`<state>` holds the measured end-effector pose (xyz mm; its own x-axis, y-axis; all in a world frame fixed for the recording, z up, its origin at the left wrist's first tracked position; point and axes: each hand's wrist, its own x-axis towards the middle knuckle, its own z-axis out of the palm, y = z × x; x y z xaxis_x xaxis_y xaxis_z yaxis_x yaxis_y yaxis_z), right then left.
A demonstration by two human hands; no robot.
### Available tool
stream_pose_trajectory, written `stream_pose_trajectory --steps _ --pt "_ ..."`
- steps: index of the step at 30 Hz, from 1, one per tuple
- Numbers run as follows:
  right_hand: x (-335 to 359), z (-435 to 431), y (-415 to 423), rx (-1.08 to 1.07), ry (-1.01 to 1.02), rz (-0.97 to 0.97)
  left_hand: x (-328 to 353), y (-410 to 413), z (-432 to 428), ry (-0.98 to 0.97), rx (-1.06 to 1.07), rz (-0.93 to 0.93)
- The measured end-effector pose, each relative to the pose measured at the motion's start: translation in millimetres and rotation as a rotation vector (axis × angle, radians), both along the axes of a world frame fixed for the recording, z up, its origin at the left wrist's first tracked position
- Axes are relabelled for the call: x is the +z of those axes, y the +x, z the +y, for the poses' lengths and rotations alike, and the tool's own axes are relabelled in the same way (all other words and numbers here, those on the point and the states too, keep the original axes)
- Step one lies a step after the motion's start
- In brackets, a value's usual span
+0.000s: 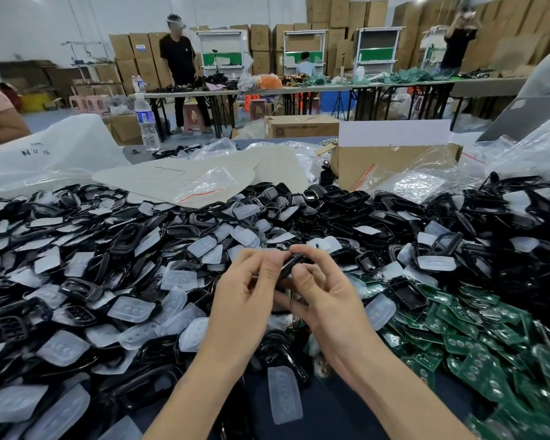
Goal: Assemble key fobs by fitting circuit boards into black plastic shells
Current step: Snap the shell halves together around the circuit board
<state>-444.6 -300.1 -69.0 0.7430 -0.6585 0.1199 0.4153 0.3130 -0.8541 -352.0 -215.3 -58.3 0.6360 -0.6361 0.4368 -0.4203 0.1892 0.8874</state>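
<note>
Parts-strewn table point(327, 411), black shell point(291, 265) mostly hidden between left hand point(246, 295) and right hand point(329, 292)

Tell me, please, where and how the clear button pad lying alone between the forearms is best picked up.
Come from above and pinch the clear button pad across its long edges, probably mid-length. It lies flat on the dark table, lengthwise away from the person, bare surface either side, so both edges look free.

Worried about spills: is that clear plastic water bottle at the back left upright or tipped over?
Upright: the clear plastic water bottle stands on its base, cap at the top.
</note>
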Motion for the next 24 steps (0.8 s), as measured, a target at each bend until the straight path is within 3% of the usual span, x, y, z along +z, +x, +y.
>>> stream_pose_trajectory --steps 4,6,14,24 --pt "1.9 -2.4 -0.8 -0.091 -0.022 0.006 -4.7 -1.8 -0.7 0.082 0.120 -0.381" --pt "2.1 -4.0 -2.3 -0.102 -0.007 -0.021 -7.4 -0.3 -1.3 0.044 0.194 -0.483" --pt "8.8 8.3 -3.1 0.255 0.392 -0.125 -12.0 -0.9 -3.4 -0.061 0.199 -0.481" --pt "13.7 12.8 -0.2 0.094 0.357 -0.109 -12.0 -1.6 -4.3 -0.034 0.261 -0.478"
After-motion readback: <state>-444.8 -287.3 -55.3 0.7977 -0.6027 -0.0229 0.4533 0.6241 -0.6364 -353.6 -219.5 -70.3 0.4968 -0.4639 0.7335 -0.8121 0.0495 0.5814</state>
